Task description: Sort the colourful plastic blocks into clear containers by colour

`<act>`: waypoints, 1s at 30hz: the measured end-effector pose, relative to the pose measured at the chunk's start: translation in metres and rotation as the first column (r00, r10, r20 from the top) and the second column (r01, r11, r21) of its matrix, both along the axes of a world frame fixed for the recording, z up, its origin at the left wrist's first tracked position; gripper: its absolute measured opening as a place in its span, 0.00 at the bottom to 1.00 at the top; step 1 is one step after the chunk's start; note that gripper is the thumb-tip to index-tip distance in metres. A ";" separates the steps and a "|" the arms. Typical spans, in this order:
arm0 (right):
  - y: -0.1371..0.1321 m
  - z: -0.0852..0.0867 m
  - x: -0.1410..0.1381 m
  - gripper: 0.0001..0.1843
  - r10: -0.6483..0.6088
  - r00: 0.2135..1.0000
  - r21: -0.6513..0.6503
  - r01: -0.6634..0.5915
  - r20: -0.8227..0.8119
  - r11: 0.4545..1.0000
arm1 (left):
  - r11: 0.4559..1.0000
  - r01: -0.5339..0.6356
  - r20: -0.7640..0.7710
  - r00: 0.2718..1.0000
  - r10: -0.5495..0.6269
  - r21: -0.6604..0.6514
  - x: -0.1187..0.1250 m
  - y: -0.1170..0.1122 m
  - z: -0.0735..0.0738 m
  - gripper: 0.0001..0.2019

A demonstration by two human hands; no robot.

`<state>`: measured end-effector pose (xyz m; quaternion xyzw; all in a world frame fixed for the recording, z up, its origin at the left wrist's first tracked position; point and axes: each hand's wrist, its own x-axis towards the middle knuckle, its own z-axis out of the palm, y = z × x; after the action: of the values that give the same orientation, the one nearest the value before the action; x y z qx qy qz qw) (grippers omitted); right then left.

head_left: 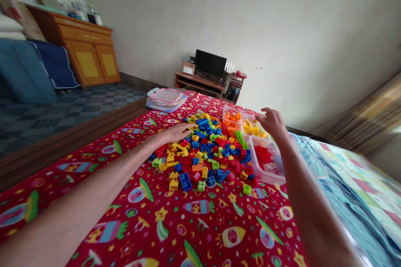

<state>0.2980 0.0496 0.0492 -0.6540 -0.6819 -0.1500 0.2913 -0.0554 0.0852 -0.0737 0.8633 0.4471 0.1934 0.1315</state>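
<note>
- A person's left hand [176, 132] lies at the left edge of a heap of mixed toy bricks [205, 144] on a red patterned cloth [203, 231]; its fingers curve downward, and whether they hold a brick cannot be told.
- The right hand [272, 121] hangs over yellow bricks [249, 128] in one of several clear tubs [270, 177], thumb and forefinger parted, no brick visible between them.
- A sweep of the left hand could scatter loose pieces across the cloth, since nothing walls in the heap on that side.
- The right forearm crosses above the tub of red bricks [262, 155]; dipping low, it could catch the rim and tip the light plastic.
- Lime-green bricks [240, 138] crowd the tub walls, where a nudge could knock one in among another colour.
- Soft cloth underneath could rumple under pressure, shifting the tubs.
</note>
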 end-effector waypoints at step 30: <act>-0.104 -0.103 -0.112 0.20 0.746 0.641 -0.382 -0.654 0.179 0.654 | 1.000 0.004 0.026 1.000 -0.005 0.021 0.001 0.004 -0.005 0.26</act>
<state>0.1859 -0.0544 -0.0541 -0.3355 -0.9345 -0.0293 0.1155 -0.0546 0.0895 -0.0784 0.8630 0.4415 0.2088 0.1288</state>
